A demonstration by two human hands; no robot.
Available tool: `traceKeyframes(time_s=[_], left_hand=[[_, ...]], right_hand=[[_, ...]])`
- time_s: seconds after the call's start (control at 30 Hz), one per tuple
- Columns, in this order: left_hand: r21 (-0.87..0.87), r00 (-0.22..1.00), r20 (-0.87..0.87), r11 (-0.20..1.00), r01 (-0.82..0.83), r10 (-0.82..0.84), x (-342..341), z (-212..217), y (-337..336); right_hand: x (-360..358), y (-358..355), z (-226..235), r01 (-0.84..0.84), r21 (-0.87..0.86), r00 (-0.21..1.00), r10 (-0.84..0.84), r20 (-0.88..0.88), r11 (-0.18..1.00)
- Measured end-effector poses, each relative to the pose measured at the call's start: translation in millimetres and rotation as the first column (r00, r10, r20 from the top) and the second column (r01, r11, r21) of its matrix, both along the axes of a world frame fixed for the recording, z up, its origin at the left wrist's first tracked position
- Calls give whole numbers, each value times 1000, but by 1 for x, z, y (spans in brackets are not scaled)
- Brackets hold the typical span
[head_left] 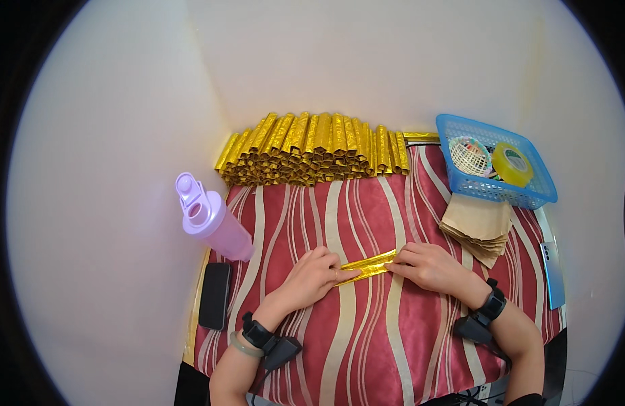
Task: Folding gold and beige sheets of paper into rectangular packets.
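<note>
A narrow strip of shiny gold foil paper (371,264), creased lengthwise, lies between my hands on the striped red cloth. My left hand (312,276) is closed on its left end, with one finger stretched along the foil. At the right end, my right hand (431,268) grips the strip between thumb and bent fingers. How far the foil runs under the left fingers is hidden. Beyond my hands, against the wall, is a stack of gold foil tubes (306,145) with their hollow ends facing me.
On the left stand a purple bottle (221,227) and a black phone (215,296). A blue basket (461,179) at back right holds a yellow tape roll (512,164) and a small woven basket (469,156). Brown paper sheets (480,220) lie before it; a blue phone (552,276) lies far right.
</note>
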State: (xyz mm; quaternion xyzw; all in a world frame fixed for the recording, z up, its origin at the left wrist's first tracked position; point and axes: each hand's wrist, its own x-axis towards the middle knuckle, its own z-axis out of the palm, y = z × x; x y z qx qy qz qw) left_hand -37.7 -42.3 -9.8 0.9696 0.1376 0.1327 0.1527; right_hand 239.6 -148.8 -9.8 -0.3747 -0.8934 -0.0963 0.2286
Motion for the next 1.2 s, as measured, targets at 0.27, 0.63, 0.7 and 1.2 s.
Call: traceKeyframes(time_s=[0.27,0.63,0.7,1.2], left_hand=[[-147,1000,10,989,31,-30,1,-6,12],[-152,996,59,986,75,-67,2,-10,15],[-162,993,88,982,96,-82,3,-15,17],[-99,999,12,994,50,-49,5,0,7]], right_hand=[[-6,-4,6,-3,32,994,-1,108,999],[-5,-4,8,23,-82,993,-13,117,996],[-6,-4,8,22,-101,992,-10,125,995],[-6,-4,7,49,-150,997,-39,64,987]])
